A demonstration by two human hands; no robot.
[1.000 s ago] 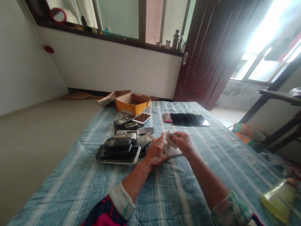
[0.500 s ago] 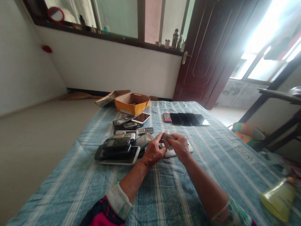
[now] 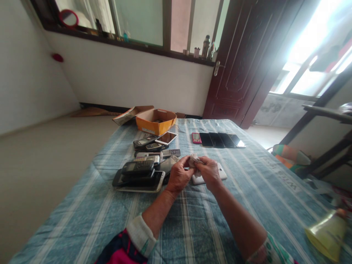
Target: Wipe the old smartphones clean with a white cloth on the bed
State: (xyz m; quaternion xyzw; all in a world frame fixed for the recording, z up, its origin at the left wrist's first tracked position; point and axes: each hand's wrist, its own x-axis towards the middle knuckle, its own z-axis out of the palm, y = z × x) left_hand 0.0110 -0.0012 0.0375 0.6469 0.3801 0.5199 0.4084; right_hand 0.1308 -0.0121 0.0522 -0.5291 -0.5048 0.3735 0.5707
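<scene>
In the head view, my right hand pinches a crumpled whitish cloth above the bed-like surface. My left hand meets it from the other side, fingers and thumb curled in against the cloth; any small thing between them is hidden. Below and behind my right hand lies a white phone, partly covered by the hand. Just left of my left hand is a pile of old phones, with a black handset on top of a white-edged smartphone. A greyish phone sits partly behind my left fingers.
Farther back stands an open orange box. A white phone with a dark screen lies near it. On the right, a pink phone begins a row of dark smartphones. A yellow translucent container is at the lower right.
My fingers have drawn closer together around the cloth. My left hand's thumb now presses up against it. The phones have stayed in place; the view has shifted slightly.
</scene>
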